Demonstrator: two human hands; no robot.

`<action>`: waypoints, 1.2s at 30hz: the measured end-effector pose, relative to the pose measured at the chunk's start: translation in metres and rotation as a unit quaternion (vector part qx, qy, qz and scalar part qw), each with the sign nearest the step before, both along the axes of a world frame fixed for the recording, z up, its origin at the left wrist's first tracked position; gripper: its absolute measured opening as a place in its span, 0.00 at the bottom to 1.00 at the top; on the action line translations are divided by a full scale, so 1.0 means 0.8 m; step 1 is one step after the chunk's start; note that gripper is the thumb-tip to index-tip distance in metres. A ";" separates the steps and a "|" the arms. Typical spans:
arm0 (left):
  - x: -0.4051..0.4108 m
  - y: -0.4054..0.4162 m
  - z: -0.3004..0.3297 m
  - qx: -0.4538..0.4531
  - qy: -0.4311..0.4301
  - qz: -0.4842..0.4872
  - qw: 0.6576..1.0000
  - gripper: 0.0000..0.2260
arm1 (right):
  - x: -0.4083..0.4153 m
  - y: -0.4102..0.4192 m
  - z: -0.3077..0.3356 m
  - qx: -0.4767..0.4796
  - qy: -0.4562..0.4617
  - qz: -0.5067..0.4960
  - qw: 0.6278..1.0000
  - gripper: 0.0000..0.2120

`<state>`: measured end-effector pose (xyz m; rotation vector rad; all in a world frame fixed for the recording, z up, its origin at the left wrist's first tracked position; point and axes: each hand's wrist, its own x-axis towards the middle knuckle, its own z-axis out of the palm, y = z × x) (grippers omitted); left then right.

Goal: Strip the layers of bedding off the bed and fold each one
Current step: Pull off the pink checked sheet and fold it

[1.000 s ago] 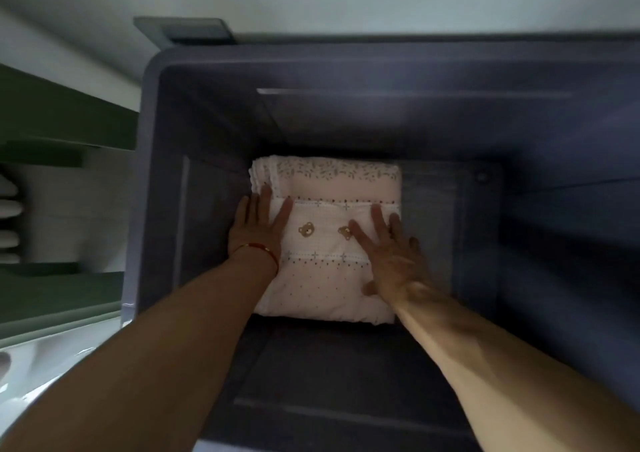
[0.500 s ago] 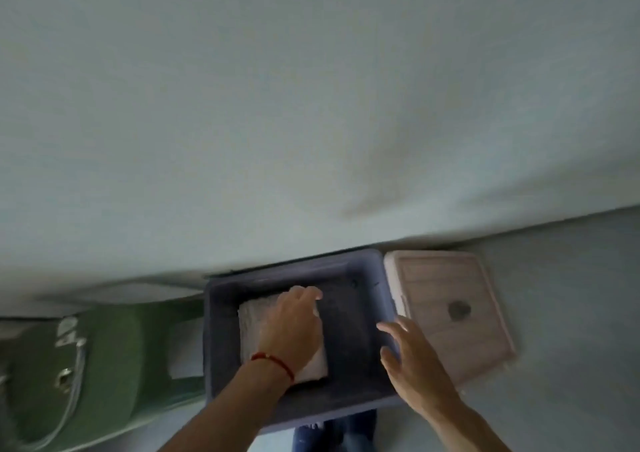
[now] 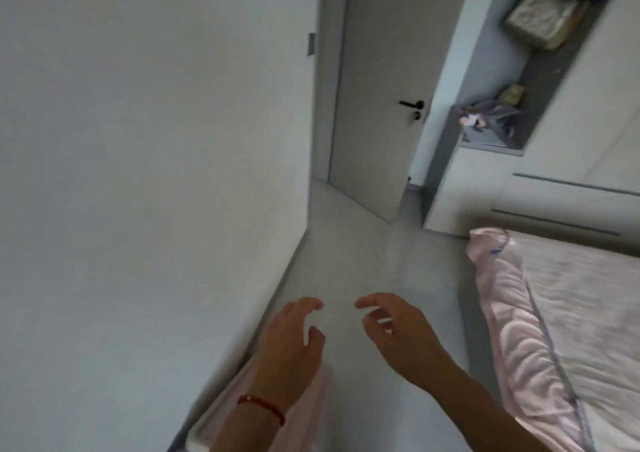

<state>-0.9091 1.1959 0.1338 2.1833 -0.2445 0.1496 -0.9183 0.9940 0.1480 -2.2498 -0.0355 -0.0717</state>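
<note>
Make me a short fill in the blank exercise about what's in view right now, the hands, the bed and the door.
1. Both the left hand and the right hand hold ____.
2. The bedding on the bed is pale ____.
3. The door has a ____ handle.
4. The left wrist wears a ____ string bracelet.

Missing words: nothing; pink; black; red

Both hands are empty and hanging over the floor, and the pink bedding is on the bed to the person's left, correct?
Not quite. The head view shows the pink bedding on the bed to the person's right. The left hand and right hand are indeed empty over the floor.
</note>
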 end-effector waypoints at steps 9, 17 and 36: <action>0.131 -0.255 0.042 0.069 -0.039 -0.188 0.979 0.16 | 0.055 -0.234 0.007 0.122 -0.043 -0.252 0.959 0.13; 0.280 -0.560 0.032 0.044 0.052 -0.290 0.955 0.20 | 0.120 -0.503 -0.020 0.128 -0.024 -0.371 0.919 0.11; 0.740 -1.007 -0.027 0.041 0.146 -0.542 0.826 0.16 | 0.520 -0.851 -0.076 0.108 0.058 -0.547 0.828 0.12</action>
